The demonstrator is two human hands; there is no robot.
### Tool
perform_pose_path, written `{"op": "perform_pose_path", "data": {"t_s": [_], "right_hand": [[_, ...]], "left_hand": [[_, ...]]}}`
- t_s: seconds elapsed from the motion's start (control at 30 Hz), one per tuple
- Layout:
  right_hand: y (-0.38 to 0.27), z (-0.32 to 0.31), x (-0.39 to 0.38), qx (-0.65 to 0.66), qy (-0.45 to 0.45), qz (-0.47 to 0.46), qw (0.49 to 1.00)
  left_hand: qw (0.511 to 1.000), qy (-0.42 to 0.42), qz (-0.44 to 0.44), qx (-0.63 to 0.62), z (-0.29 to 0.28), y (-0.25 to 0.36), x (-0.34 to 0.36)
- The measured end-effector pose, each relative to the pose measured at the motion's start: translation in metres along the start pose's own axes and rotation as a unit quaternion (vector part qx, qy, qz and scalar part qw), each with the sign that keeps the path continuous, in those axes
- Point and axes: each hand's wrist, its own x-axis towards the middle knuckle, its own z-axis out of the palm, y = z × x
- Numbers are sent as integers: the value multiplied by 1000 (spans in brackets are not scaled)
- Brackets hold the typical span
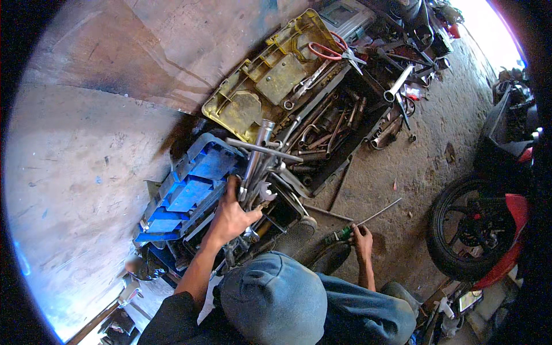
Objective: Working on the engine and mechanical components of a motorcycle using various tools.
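My left hand (229,217) is around a cluster of metal wrenches at the blue toolbox, thumb on one side and index finger on the other; its other fingers are hidden. From that cluster rises a tubular socket wrench (257,150) with a crossbar through it. An open-end wrench (266,192) shows its jaw just above the thumb. Low beside my right knee, my right hand (363,240) grips a screwdriver (344,233) by its green handle, the thin shaft pointing away and to the right.
Beyond lies a long black tray (328,179) of sockets and wrenches. Red-handled scissors (329,53) rest near the yellow lid (244,112). The blue toolbox lid (192,190) leans by the wall. A motorcycle wheel (472,227) stands right; a metal rod (328,213) lies on the floor.
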Motion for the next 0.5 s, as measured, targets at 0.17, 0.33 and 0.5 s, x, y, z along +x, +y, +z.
{"op": "perform_pose_path", "data": {"t_s": [0.17, 0.33, 0.5], "right_hand": [[5, -8, 2, 10, 6, -18, 1000], [-6, -6, -6, 42, -3, -19, 999], [-16, -1, -9, 16, 6, 3, 1000]], "left_hand": [[999, 27, -13, 22, 26, -6, 2], [997, 68, -25, 23, 34, 8, -1], [990, 124, 33, 57, 40, -8, 0]]}}
